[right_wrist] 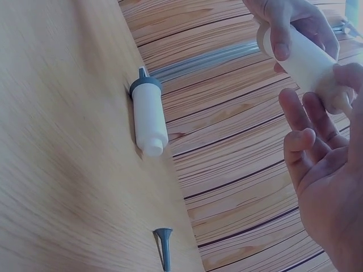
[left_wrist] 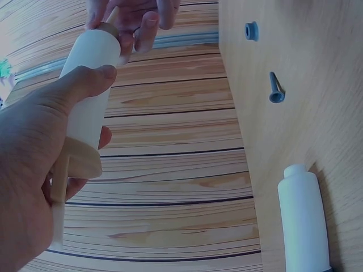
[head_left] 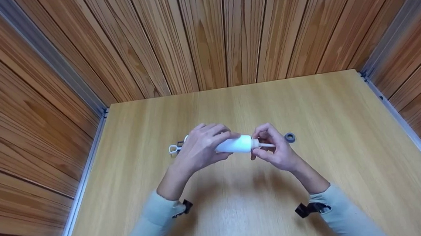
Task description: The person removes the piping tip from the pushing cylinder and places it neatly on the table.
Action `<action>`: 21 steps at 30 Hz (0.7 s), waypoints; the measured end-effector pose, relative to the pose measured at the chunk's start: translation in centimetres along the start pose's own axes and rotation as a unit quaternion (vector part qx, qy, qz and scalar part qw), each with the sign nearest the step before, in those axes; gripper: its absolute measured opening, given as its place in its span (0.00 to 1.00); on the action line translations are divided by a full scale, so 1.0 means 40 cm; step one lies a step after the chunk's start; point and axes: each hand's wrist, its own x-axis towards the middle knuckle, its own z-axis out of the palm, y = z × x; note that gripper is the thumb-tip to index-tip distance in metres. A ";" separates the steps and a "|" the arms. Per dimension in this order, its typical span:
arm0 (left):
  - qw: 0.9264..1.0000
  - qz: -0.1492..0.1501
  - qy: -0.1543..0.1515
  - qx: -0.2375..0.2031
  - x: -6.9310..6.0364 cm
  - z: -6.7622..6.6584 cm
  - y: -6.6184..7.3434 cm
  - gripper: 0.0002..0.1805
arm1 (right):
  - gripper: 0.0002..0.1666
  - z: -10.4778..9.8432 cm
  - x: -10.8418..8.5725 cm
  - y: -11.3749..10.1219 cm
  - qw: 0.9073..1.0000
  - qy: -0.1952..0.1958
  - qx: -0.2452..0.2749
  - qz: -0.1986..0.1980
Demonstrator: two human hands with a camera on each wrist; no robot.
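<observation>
Head view: two hands hold a white syringe (head_left: 239, 144) crosswise above the middle of the worktop (head_left: 329, 124).
The left hand (head_left: 203, 144) has its fingers wrapped around the barrel; the right hand (head_left: 273, 147) pinches the collar (head_left: 255, 143) at the tip with finger and thumb, a slim nozzle (head_left: 267, 145) passing between them. Both hands are well apart from the left metal rail (head_left: 83, 178), the right metal rail (head_left: 407, 122) and the back edge at the panelled wall (head_left: 208, 36), leaving room on every side. Below, a dark grey ring (head_left: 289, 137) lies just beyond the right hand; the wrist views show a dark grey cone-shaped nozzle (left_wrist: 276, 89) and a second syringe (right_wrist: 150, 116) lying on the worktop, apart from one another.
</observation>
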 end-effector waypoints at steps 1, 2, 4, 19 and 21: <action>1.000 0.001 0.001 0.001 0.000 0.000 0.000 0.27 | 0.20 0.000 0.001 0.000 1.000 -0.002 0.007 0.004; 1.000 0.002 0.003 0.003 0.000 0.000 0.000 0.27 | 0.19 -0.001 0.001 0.000 1.000 -0.004 0.014 0.007; 1.000 0.005 0.007 0.006 0.000 0.000 0.000 0.27 | 0.18 -0.001 0.003 -0.001 1.000 -0.006 0.025 0.012; 1.000 -0.001 0.010 0.007 -0.005 -0.004 -0.001 0.26 | 0.12 0.006 0.009 -0.006 0.999 -0.004 0.043 0.007; 1.000 -0.001 0.011 0.008 -0.006 -0.004 -0.002 0.26 | 0.13 0.006 0.010 -0.004 0.999 -0.012 0.045 -0.004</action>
